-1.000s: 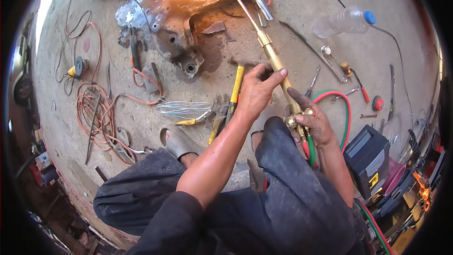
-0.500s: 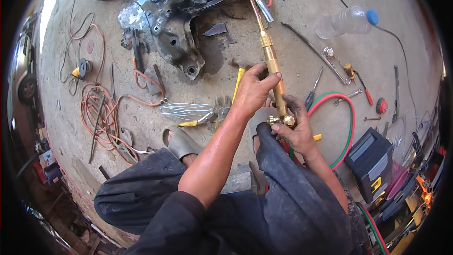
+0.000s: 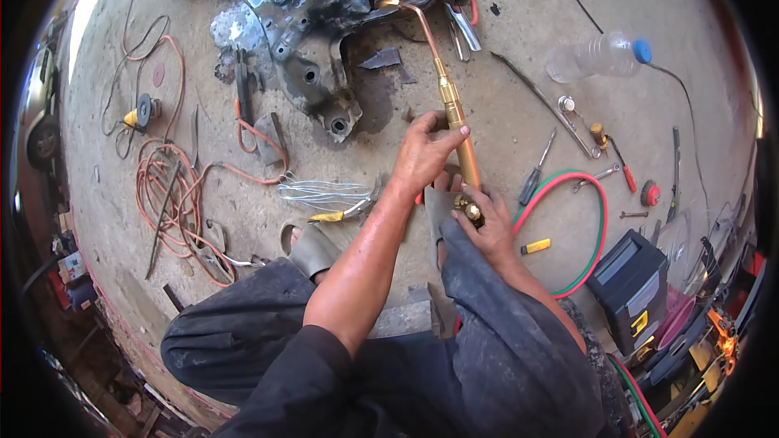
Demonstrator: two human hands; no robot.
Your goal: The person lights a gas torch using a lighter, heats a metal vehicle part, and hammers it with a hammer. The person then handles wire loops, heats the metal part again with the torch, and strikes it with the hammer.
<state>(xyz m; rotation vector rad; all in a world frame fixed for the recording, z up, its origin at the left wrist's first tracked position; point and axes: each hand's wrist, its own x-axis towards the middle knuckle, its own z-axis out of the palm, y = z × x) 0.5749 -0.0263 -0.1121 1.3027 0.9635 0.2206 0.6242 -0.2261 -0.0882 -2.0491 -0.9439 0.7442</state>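
Observation:
A brass gas torch (image 3: 451, 97) points away from me, its bent copper tip ending in a small bright flame. My left hand (image 3: 428, 150) is closed round the torch body, thumb along the top. At the rear end, my right hand (image 3: 493, 231) has its fingers on the brass valve knobs (image 3: 471, 210). The flame plays at the edge of a dark, greasy metal car part (image 3: 312, 73), which lies on the concrete floor and has bolt holes and a tube-shaped arm. Red and green twin hoses (image 3: 601, 231) loop out to the right.
A clear plastic bottle (image 3: 596, 58), a screwdriver (image 3: 538, 169) and a black toolbox (image 3: 631, 280) are on the right. Leftward lie a coiled orange cable (image 3: 166, 203), an angle grinder (image 3: 144, 113), an electrode holder (image 3: 242, 89) and wire rods (image 3: 324, 193).
The torch has shifted slightly left with both hands. Its flame, yellow before, is now smaller and brighter. My right hand has moved left around the valve end.

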